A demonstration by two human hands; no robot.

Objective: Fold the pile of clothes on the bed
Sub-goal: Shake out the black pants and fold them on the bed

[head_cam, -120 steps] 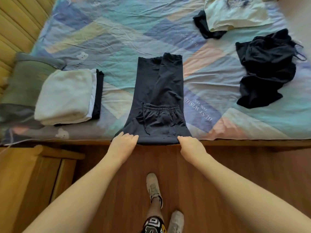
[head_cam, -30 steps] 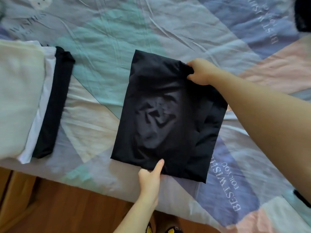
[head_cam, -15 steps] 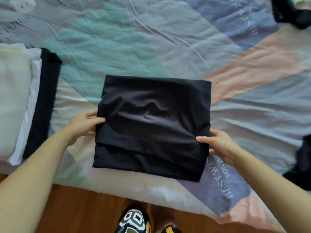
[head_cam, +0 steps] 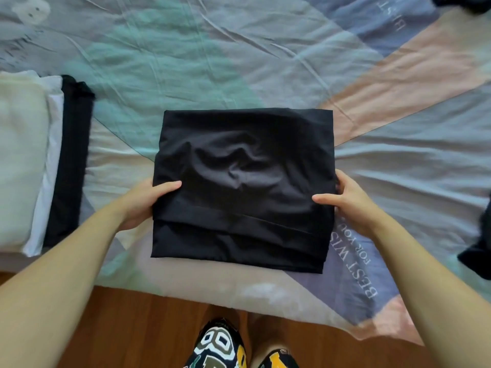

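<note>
The patchwork bedspread [head_cam: 186, 62] carries everything. Left of the folded black trousers [head_cam: 241, 187] sits the finished stack [head_cam: 29, 160]. The left hand [head_cam: 144, 201] and right hand [head_cam: 350, 200] pinch the trousers' side edges, thumbs on top, farther in than half a second ago.

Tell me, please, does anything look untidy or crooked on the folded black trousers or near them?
Slightly. The black trousers, held at both sides by the left hand and right hand, have a puckered crease in the middle, and the lower layers stick out unevenly at the near edge. The stack beside them looks neat.
</note>
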